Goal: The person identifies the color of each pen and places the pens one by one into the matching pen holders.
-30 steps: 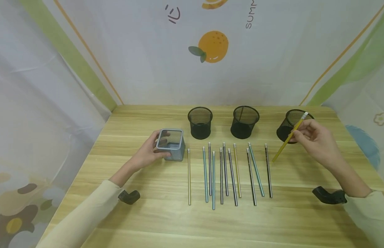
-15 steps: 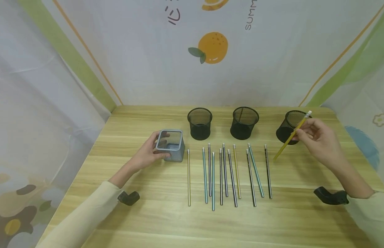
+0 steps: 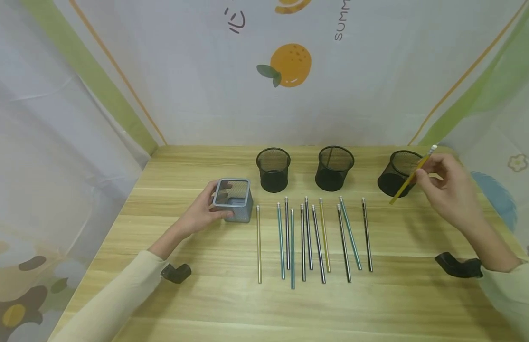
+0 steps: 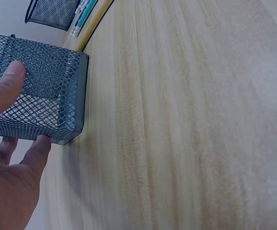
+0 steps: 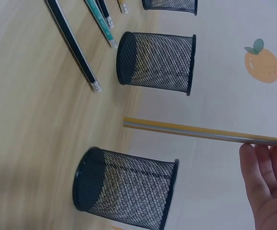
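My left hand (image 3: 200,213) grips a grey square mesh pencil holder (image 3: 240,214) on the table's left side. In the left wrist view, the thumb lies on one wall of the holder (image 4: 42,91) and fingertips touch another side. My right hand (image 3: 450,192) pinches a yellow pencil (image 3: 407,183) near its white eraser end, the other end slanting downward. From the head camera this pencil overlaps the rightmost black mesh cup (image 3: 388,183). In the right wrist view the pencil (image 5: 186,131) is in the air, between that cup (image 5: 129,187) and the middle cup (image 5: 157,62).
A row of several pencils lies on the wooden table (image 3: 204,304), erasers away from me: a gold pencil (image 3: 259,247) at left, teal, dark and yellow ones, a black pencil (image 3: 367,235) at right. Behind stand the left black cup (image 3: 274,178) and middle black cup (image 3: 333,175).
My right hand has moved to the right and slightly up with the yellow pencil, whose lower end has risen. The left hand keeps its hold on the square holder.
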`<state>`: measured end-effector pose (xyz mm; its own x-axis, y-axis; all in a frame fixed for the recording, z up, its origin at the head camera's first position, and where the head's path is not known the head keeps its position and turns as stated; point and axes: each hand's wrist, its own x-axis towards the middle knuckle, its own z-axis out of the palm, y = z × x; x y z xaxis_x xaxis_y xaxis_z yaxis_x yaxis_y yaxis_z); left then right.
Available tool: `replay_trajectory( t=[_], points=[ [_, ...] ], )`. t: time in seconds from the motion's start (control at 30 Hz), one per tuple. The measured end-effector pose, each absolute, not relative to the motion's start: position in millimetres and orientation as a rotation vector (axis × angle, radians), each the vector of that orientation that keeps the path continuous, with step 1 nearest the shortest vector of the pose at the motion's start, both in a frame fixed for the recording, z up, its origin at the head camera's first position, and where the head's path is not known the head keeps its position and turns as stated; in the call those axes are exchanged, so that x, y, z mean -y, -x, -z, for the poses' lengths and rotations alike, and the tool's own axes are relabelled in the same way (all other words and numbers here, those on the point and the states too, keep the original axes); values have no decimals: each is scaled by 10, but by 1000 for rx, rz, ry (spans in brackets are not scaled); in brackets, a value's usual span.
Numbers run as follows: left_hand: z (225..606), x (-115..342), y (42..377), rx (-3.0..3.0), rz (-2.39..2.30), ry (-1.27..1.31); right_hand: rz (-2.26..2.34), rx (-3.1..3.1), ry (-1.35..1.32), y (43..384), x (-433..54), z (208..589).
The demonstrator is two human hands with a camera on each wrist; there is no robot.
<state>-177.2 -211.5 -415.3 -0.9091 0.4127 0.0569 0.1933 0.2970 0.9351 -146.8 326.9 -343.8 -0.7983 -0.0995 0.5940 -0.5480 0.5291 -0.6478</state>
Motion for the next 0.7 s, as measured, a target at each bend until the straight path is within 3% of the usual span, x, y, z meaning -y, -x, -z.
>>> replay_trajectory(
  t=[0.7],
  points=[
    [4146,2113,1775,-2351,-1677,-567,-1023,2215,-423,1561,-3336,3158]
  ],
)
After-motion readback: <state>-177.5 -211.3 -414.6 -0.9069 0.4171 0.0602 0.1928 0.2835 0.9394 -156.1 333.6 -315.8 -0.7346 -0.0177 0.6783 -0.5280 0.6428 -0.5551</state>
